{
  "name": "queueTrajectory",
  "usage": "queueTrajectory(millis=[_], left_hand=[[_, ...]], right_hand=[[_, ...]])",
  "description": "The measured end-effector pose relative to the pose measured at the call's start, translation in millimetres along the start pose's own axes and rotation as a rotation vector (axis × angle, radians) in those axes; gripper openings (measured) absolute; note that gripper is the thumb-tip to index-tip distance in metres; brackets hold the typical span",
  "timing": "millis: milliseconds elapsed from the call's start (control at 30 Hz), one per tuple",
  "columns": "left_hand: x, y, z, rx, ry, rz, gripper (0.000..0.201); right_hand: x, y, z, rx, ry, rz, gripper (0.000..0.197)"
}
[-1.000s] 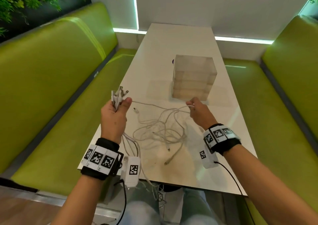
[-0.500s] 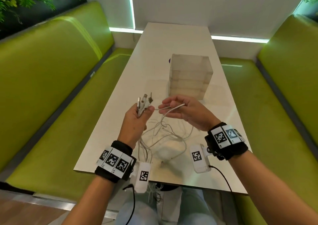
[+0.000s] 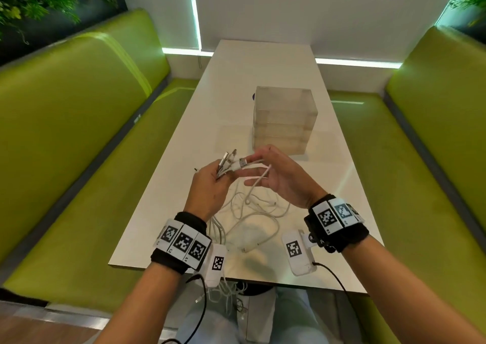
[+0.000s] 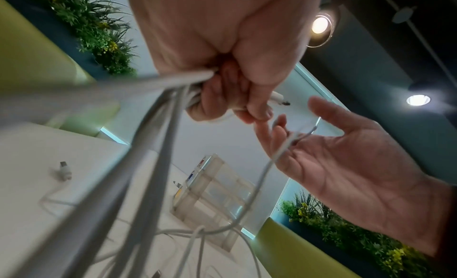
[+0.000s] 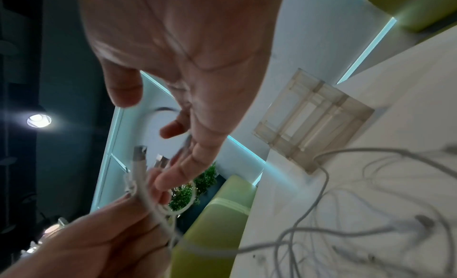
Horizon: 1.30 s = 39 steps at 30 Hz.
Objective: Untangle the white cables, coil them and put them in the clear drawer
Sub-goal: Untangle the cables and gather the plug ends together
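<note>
My left hand (image 3: 223,176) is raised over the white table (image 3: 263,62) and grips a bundle of white cables just below their plug ends (image 3: 227,159). The cables run down from its fist (image 4: 235,98) to a loose tangle (image 3: 249,212) on the table. My right hand (image 3: 259,167) faces it, fingers fairly straight and thumb apart. Its fingertips (image 5: 170,176) meet the bundle, and one cable (image 4: 279,155) lies across those fingers. The clear drawer unit (image 3: 284,122) stands shut just beyond both hands.
Green benches (image 3: 79,133) run along both sides of the table. Some cables hang over the front edge (image 3: 228,291) toward my lap. A loose plug (image 4: 64,170) lies on the table left of the hands. Something small and blue (image 3: 253,96) sits behind the drawer unit.
The hands were apart a second ago; the right hand has carried a cable end over to the left hand's bundle. Its fingers have straightened, and both hands have risen.
</note>
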State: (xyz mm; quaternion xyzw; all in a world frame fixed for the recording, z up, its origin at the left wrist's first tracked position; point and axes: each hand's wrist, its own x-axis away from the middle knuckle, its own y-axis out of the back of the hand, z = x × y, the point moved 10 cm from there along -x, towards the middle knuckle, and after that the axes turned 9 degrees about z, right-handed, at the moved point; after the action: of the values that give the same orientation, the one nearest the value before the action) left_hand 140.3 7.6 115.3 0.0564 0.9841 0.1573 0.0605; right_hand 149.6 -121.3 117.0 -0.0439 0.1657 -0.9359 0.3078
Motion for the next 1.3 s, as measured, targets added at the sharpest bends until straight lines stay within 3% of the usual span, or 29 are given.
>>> queueTrajectory(millis=[100, 167, 267, 367, 500, 633, 733, 933, 1000, 1133, 1300], left_hand=[[1.3, 17.8, 0.9, -0.008, -0.009, -0.137, 0.003], [3.2, 28.7, -1.6, 0.046, -0.027, -0.198, 0.006], [8.4, 53.7, -7.8, 0.142, -0.063, -0.325, 0.005], [15.5, 84.7, -14.0, 0.25, -0.101, -0.451, 0.006], [27.0, 111.8, -26.5, 0.281, -0.155, -0.506, 0.013], [34.6, 119.8, -33.7, 0.32, -0.179, -0.543, 0.015], [26.0, 96.4, -32.2, 0.226, -0.146, -0.427, 0.007], [12.9, 23.0, -5.6, 0.13, -0.019, -0.1, 0.024], [14.9, 11.1, -4.9, 0.151, -0.01, -0.05, 0.024], [19.4, 16.0, -8.5, 0.212, -0.008, -0.073, 0.03], [24.8, 26.7, -16.5, 0.213, -0.013, -0.111, 0.017]], right_hand=[[4.9, -3.7, -18.9, 0.13, -0.089, 0.013, 0.043], [7.6, -11.0, -30.8, 0.272, -0.142, 0.078, 0.05], [5.9, -5.2, -36.3, 0.454, -0.164, 0.063, 0.036], [-1.4, 22.6, -38.6, 0.804, -0.218, -0.013, 0.02], [-13.0, 66.6, -51.0, 1.106, -0.281, -0.056, 0.011], [-18.4, 94.1, -43.4, 1.099, -0.278, -0.174, 0.018], [-22.8, 76.9, -23.4, 1.07, -0.14, -0.184, 0.022], [-18.6, -13.0, -22.2, 1.012, -0.11, 0.236, 0.019], [-8.0, -27.2, -27.0, 0.99, -0.156, 0.287, 0.017], [19.0, -31.0, -63.6, 0.885, -0.325, 0.314, 0.014], [52.4, -39.6, -107.8, 0.579, -0.51, 0.296, 0.01]])
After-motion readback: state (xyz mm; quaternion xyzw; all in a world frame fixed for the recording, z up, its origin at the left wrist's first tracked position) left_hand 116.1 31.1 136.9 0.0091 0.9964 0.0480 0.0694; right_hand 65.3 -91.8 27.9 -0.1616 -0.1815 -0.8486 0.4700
